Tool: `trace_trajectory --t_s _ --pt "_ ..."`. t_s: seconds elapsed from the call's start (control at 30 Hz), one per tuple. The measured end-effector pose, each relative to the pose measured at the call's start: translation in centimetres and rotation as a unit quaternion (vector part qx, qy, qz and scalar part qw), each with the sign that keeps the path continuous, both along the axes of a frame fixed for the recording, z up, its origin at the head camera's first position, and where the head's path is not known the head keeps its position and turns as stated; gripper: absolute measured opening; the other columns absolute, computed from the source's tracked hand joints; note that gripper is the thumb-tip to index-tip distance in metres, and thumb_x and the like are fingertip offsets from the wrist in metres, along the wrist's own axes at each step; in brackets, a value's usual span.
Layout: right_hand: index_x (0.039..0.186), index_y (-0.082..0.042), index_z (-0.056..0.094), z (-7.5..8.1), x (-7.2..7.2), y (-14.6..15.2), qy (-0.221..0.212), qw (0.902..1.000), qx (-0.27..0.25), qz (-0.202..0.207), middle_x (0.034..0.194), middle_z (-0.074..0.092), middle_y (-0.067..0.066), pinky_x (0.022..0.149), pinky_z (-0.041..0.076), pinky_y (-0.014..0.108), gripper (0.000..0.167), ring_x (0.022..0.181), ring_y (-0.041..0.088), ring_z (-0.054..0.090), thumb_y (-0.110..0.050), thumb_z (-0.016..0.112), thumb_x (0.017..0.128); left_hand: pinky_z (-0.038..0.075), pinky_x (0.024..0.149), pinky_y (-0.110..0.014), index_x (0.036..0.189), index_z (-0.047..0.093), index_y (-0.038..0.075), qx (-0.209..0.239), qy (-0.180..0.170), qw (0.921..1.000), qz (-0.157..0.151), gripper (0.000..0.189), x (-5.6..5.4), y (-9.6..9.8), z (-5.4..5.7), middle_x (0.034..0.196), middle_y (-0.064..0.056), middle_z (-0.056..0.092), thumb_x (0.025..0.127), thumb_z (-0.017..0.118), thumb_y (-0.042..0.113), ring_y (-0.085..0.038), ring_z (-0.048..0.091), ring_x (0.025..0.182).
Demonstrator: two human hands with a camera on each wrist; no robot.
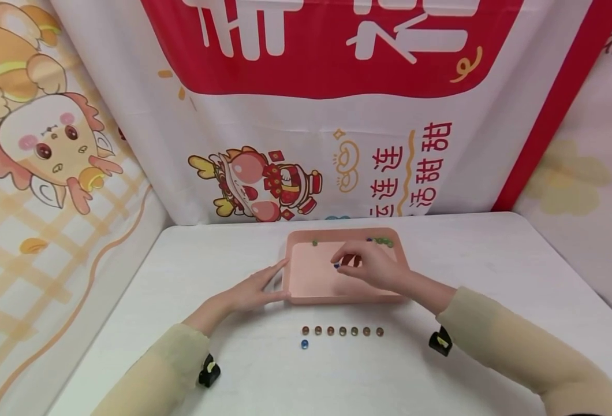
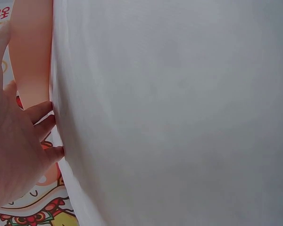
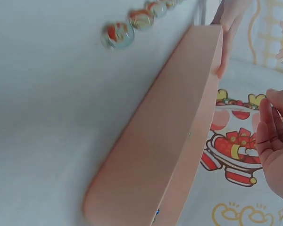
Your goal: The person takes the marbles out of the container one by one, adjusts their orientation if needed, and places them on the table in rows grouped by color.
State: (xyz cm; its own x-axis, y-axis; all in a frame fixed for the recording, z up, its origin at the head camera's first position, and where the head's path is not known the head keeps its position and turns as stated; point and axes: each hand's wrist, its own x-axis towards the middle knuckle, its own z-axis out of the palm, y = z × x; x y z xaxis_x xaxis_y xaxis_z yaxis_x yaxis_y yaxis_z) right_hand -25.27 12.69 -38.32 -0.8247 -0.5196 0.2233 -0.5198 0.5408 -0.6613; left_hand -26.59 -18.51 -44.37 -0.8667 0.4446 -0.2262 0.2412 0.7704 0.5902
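A pink tray [image 1: 306,278] lies on the white table. My left hand [image 1: 246,293] touches its left side with spread fingers, thumb near the front corner. Above the tray, my right hand [image 1: 372,267] pinches a small blue marble [image 1: 336,265] between thumb and fingertips; the marble is not visible in the right wrist view. Green marbles [image 1: 384,241] and a blue marble [image 1: 369,240] sit in the tray's far right corner. One green marble [image 1: 314,243] lies near its far left. In front of the tray, several reddish and clear marbles [image 1: 342,331] form a row, with a blue marble [image 1: 304,344] below the leftmost.
A printed cloth [image 1: 306,121] hangs behind the table [image 1: 223,370], with another patterned cloth [image 1: 51,231] at the left. Black wrist devices are on both arms, the left one [image 1: 209,371] and the right one [image 1: 440,341].
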Motion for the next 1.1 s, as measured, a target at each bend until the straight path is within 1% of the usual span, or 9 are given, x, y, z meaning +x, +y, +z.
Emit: trace_trajectory --t_s 0.07,0.23,0.37,0.5,0.63,0.77,0.9,1.03,1.1 --pt "0.102 -0.019 0.073 0.0 0.6 0.3 0.008 0.9999 -0.007 -0.001 0.094 0.066 -0.009 0.069 0.053 0.028 0.019 0.083 0.011 0.059 -0.010 0.076 0.086 0.017 0.114 -0.054 0.155 0.012 0.040 -0.001 0.000 1.0000 0.001 0.088 0.0 0.0 0.0 0.160 -0.002 0.018 0.086 0.062 0.061 -0.026 0.015 0.146" --pt "0.100 -0.016 0.074 -0.2 2.0 1.0 0.029 0.9980 -0.047 0.032 0.093 0.068 -0.008 0.070 0.056 0.028 0.020 0.081 0.009 0.062 -0.005 0.076 0.084 0.017 0.114 -0.054 0.155 0.011 0.042 -0.004 0.000 1.0000 0.002 0.089 -0.1 -0.1 -0.2 0.160 -0.001 0.018 0.085 0.061 0.064 -0.025 0.015 0.146" --pt "0.099 -0.016 0.073 -0.6 3.4 1.1 0.000 0.9956 -0.080 0.048 0.093 0.067 -0.007 0.074 0.057 0.027 0.021 0.082 0.011 0.063 -0.002 0.075 0.084 0.017 0.114 -0.054 0.155 0.011 0.042 -0.002 0.000 1.0000 0.001 0.088 -0.2 -0.1 -0.4 0.160 -0.001 0.018 0.086 0.061 0.063 -0.025 0.015 0.146" --pt "0.099 -0.017 0.072 -1.2 4.6 0.8 -0.025 0.9938 -0.093 0.056 0.093 0.065 -0.006 0.075 0.056 0.026 0.023 0.083 0.012 0.063 0.001 0.074 0.084 0.017 0.114 -0.054 0.155 0.011 0.042 -0.001 0.005 1.0000 0.000 0.088 -0.2 -0.1 -0.4 0.160 0.000 0.018 0.086 0.062 0.062 -0.025 0.015 0.146" --pt "0.099 -0.017 0.071 -1.9 5.5 0.4 -0.051 0.9933 -0.083 0.061 0.092 0.065 -0.007 0.074 0.057 0.027 0.021 0.082 0.012 0.063 -0.002 0.075 0.084 0.017 0.114 -0.054 0.155 0.011 0.041 0.000 0.009 1.0000 -0.002 0.088 -0.2 -0.1 -0.3 0.160 0.001 0.018 0.086 0.062 0.061 -0.025 0.015 0.146" --pt "0.100 -0.017 0.072 -2.8 5.9 -0.2 -0.075 0.9941 -0.048 0.062 0.090 0.065 -0.009 0.068 0.055 0.026 0.016 0.077 0.011 0.060 -0.009 0.075 0.086 0.017 0.114 -0.054 0.155 0.011 0.040 0.003 0.007 1.0000 -0.004 0.088 -0.2 -0.1 -0.4 0.160 0.000 0.018 0.087 0.062 0.060 -0.026 0.015 0.146" --pt "0.100 -0.015 0.073 -3.9 5.9 -1.0 -0.076 0.9935 -0.016 0.083 0.089 0.065 -0.012 0.061 0.050 0.025 0.014 0.074 0.008 0.058 -0.012 0.075 0.086 0.017 0.114 -0.054 0.156 0.011 0.040 0.003 0.005 1.0000 -0.003 0.088 -0.2 -0.1 -0.3 0.160 -0.001 0.018 0.087 0.062 0.060 -0.026 0.015 0.146" --pt "0.097 -0.016 0.073 -4.6 5.8 -2.0 -0.074 0.9912 0.000 0.109 0.090 0.065 -0.015 0.064 0.047 0.023 0.013 0.076 0.008 0.058 -0.011 0.076 0.085 0.016 0.114 -0.055 0.156 0.012 0.038 0.005 0.007 0.9999 -0.008 0.088 -0.2 -0.1 -0.2 0.160 -0.001 0.018 0.087 0.062 0.060 -0.026 0.015 0.146" --pt "0.095 -0.018 0.073 -4.8 5.9 -2.6 -0.076 0.9898 0.005 0.120 0.088 0.066 -0.012 0.064 0.047 0.021 0.013 0.075 0.008 0.058 -0.010 0.076 0.085 0.016 0.114 -0.055 0.156 0.012 0.038 0.006 0.009 0.9999 -0.012 0.088 -0.2 -0.1 -0.2 0.160 -0.001 0.018 0.087 0.062 0.059 -0.026 0.015 0.146"
